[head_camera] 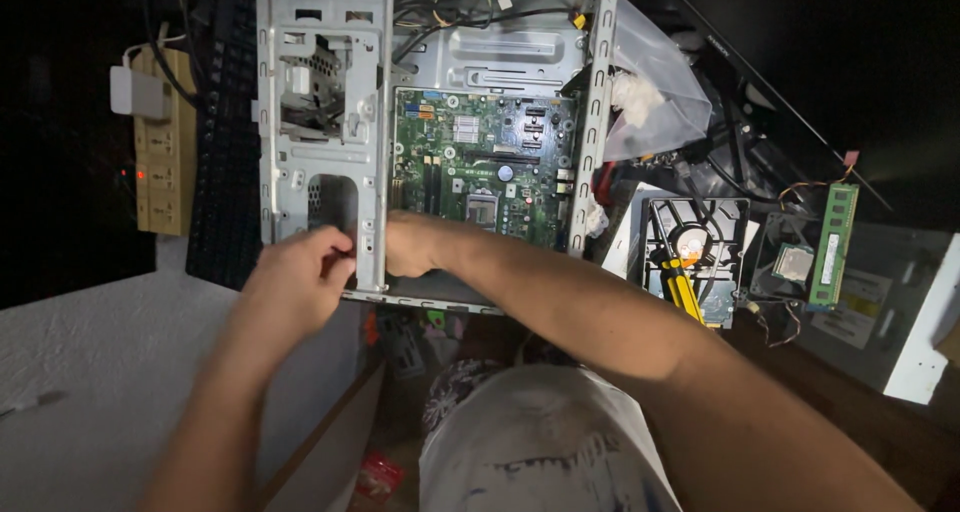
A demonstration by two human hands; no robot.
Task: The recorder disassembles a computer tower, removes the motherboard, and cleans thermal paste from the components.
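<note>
Gripping the near metal rail of the open grey steel computer case point(322, 92) with the left hand point(298, 277), fingers curled; pressing the right hand point(412, 244) inside beside the green motherboard point(487, 162); lying well right, a green memory stick point(833, 244).

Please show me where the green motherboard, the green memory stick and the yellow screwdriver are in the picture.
green motherboard point(487, 162): head view, centre of the board inside the metal case.
green memory stick point(833, 244): head view, middle of its length.
yellow screwdriver point(684, 290): head view, its yellow handle.
</note>
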